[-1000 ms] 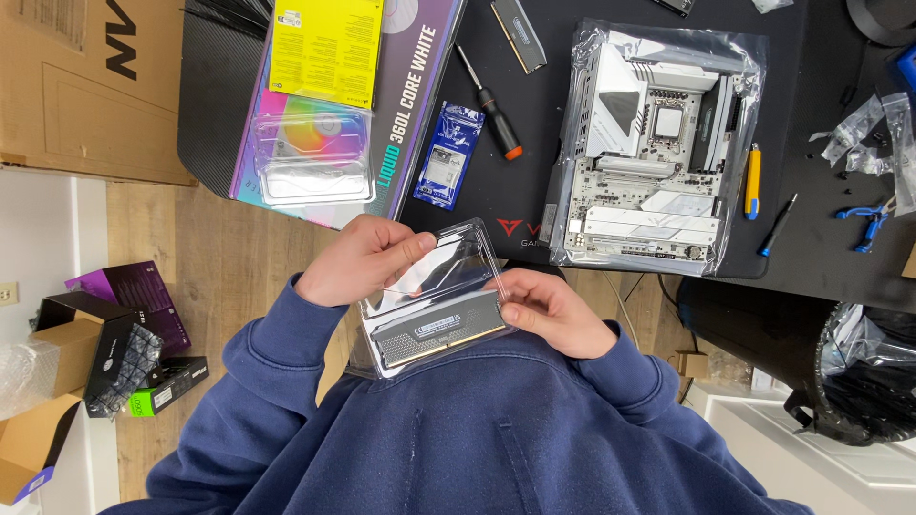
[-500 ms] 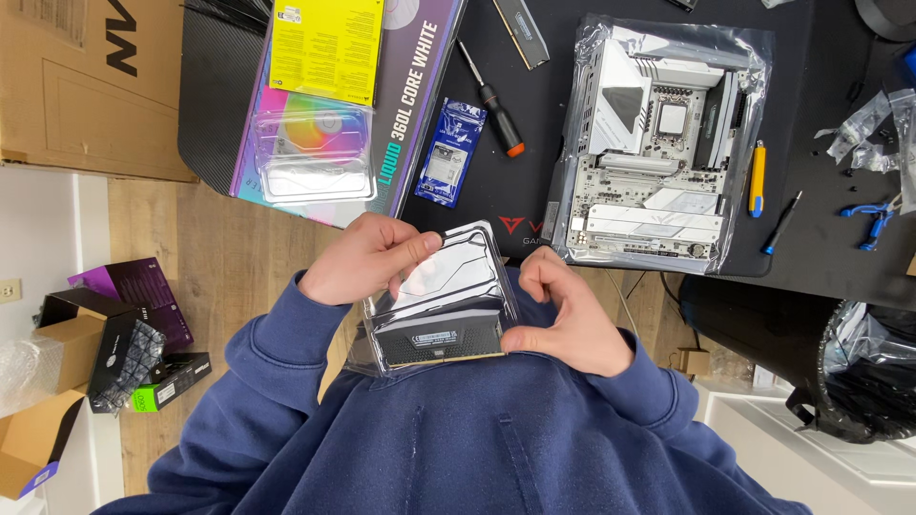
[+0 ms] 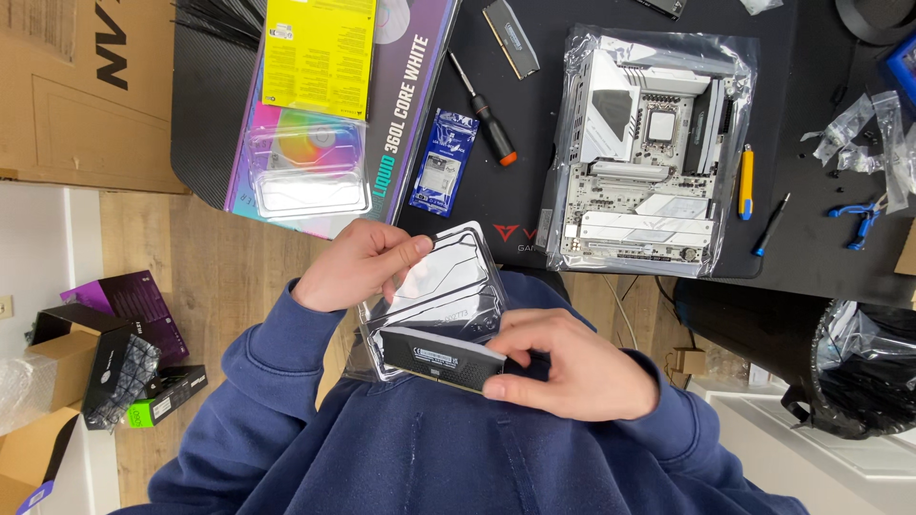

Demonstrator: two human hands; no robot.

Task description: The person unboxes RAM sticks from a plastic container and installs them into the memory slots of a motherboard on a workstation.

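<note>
I hold a clear plastic clamshell package (image 3: pixel 448 286) against my chest, over my blue sweatshirt. My left hand (image 3: pixel 358 267) pinches the package's opened lid at its upper left edge. A black memory stick (image 3: pixel 439 358) lies in the lower half of the package. My right hand (image 3: pixel 563 372) grips the right end of that stick with thumb and fingers, and its right tip is hidden under them.
On the black desk mat lie a white motherboard in a clear bag (image 3: pixel 649 153), a screwdriver (image 3: pixel 487 119), a second memory stick (image 3: pixel 510 38), a blue packet (image 3: pixel 444 162), a yellow knife (image 3: pixel 745 176) and a cooler box (image 3: pixel 401 95). Cardboard boxes (image 3: pixel 67 362) sit on the floor left; a bin (image 3: pixel 859 372) stands right.
The clamshell has swung open, exposing the memory stick. My right hand has shifted from the package's side onto the stick's right end. The left hand keeps the lid.
</note>
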